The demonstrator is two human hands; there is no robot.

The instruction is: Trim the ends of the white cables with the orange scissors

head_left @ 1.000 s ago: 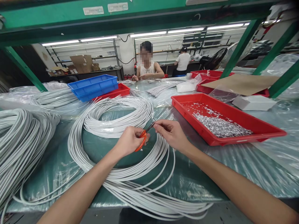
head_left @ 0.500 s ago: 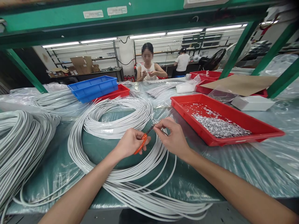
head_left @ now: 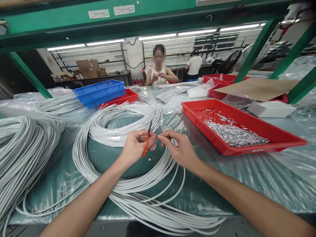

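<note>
Orange-handled scissors (head_left: 146, 144) are held in my left hand (head_left: 135, 144), their dark tip pointing up and away. Between its fingertips and those of my right hand (head_left: 181, 147) is a small thin piece, probably a cable end, too small to make out fully. The right thumb and forefinger pinch it. Both hands are above a loose coil of white cables (head_left: 158, 176), whose ends lie just beyond the right hand. A smaller round coil (head_left: 111, 136) lies behind my left hand.
A red tray (head_left: 224, 150) of small metal pieces is at the right, a blue tray (head_left: 100, 92) at the back left. More cables (head_left: 22, 158) lie at far left. A green frame (head_left: 74, 23) crosses overhead. Across the table sits a person (head_left: 158, 74).
The scissors have swung from pointing at the right fingertips to pointing up and away. Both hands' fingertips have come together, the right hand moving slightly nearer. Small bits now show below them.
</note>
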